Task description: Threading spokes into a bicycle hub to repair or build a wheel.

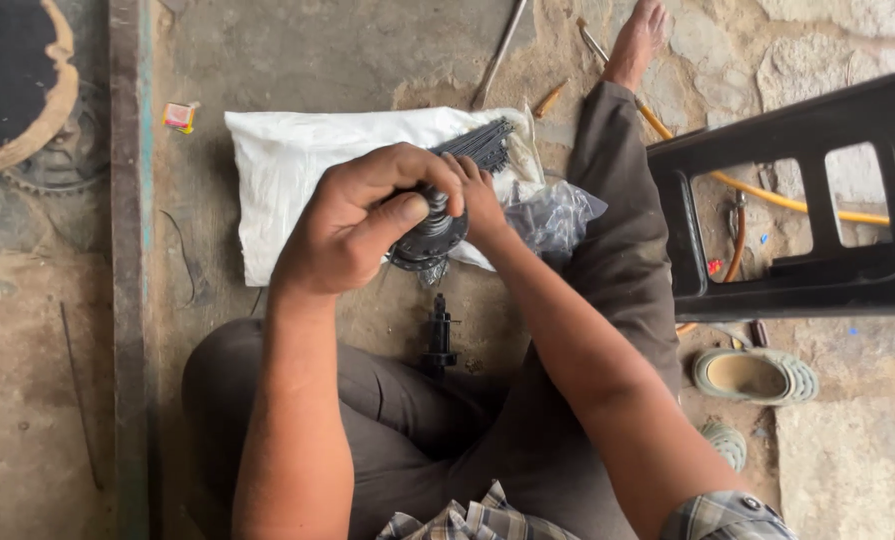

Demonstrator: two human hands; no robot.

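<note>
My left hand grips a dark round wheel hub with a flanged disc, held up in front of me. My right hand touches the top of the same hub, fingers curled on it. Behind the hands a bundle of thin black spokes lies on a white sack. A second dark hub or axle part stands upright on the ground between my legs.
A clear plastic bag lies beside the sack. A black plastic stool stands at right, with a sandal and a yellow hose near it. A metal rod lies at the back, a small packet at left.
</note>
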